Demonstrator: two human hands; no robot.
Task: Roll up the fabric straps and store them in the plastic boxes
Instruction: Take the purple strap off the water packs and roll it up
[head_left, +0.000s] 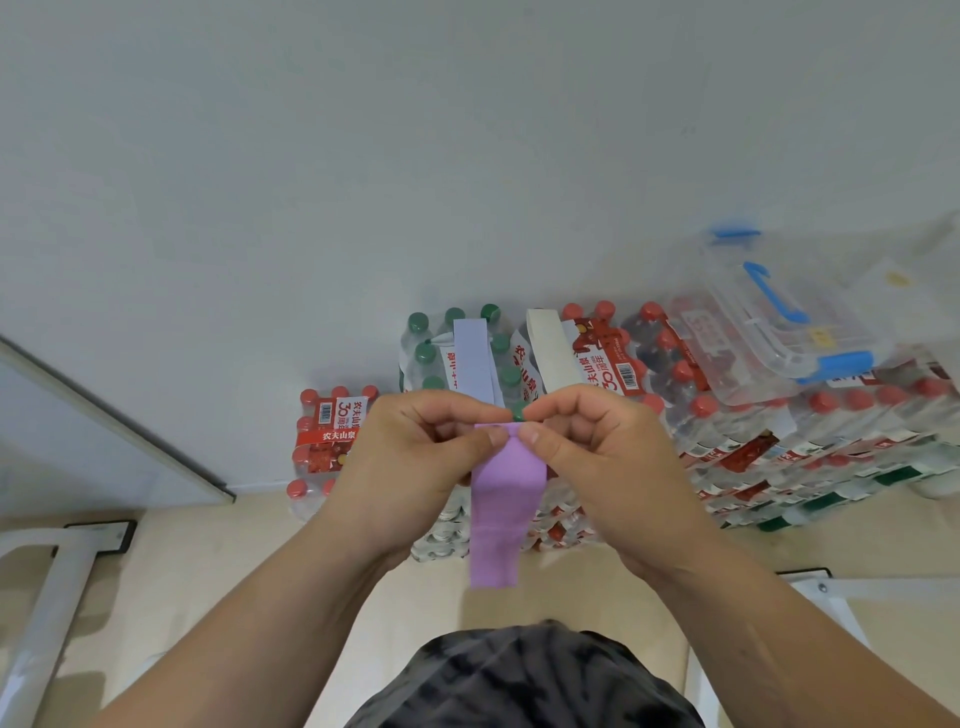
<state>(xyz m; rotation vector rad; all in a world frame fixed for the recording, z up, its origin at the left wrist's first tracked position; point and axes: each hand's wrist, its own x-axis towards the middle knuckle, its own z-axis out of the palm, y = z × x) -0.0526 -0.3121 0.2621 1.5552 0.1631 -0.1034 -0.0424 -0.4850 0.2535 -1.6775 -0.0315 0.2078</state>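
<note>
Purple strap (501, 499) hangs limp and creased, top edge pinched between left hand (415, 452) and right hand (592, 457); its starting fold is hidden behind the thumbs, beyond them a clear plastic box (779, 332)

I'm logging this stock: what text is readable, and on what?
"农夫山泉": red wrap of the left bottle pack.
"30": same wrap, also the red-labelled pack right of the cream strap.
Barcode digits and plastic box stickers: too blurred to read.
</note>
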